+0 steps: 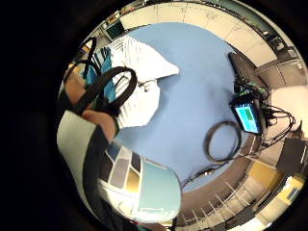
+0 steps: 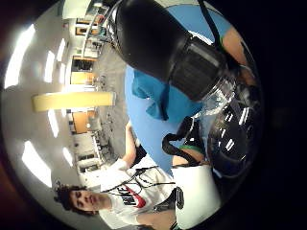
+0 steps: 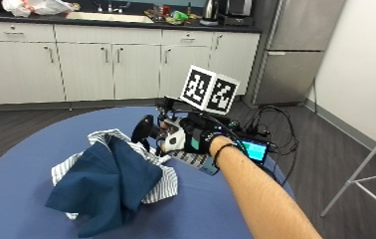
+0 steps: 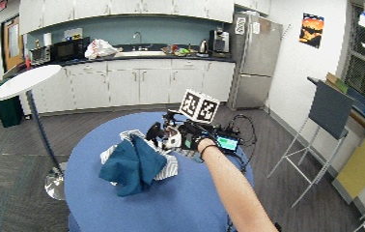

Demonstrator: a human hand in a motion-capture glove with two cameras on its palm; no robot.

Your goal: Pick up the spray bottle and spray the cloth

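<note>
In the outside view my gloved right hand (image 3: 198,137) grips a spray bottle (image 3: 149,132) above the blue round table (image 3: 16,164). The bottle's black spray head points toward the cloths. A dark blue cloth (image 3: 108,184) lies crumpled on a white striped cloth (image 3: 169,180), just below and left of the nozzle. The little finger side palm view shows the bottle's label (image 1: 130,178) close to the palm and the striped cloth (image 1: 142,72) beyond. The thumb side palm view is filled by the black spray head (image 2: 158,38), with the blue cloth (image 2: 153,96) behind it.
A small device with a lit screen (image 3: 255,149) and its cables lies on the table right of the hand. A coiled cable (image 1: 224,142) lies beside it. White cabinets (image 3: 88,64) and a fridge (image 3: 294,50) stand behind. A floor lamp (image 4: 25,82) stands left of the table.
</note>
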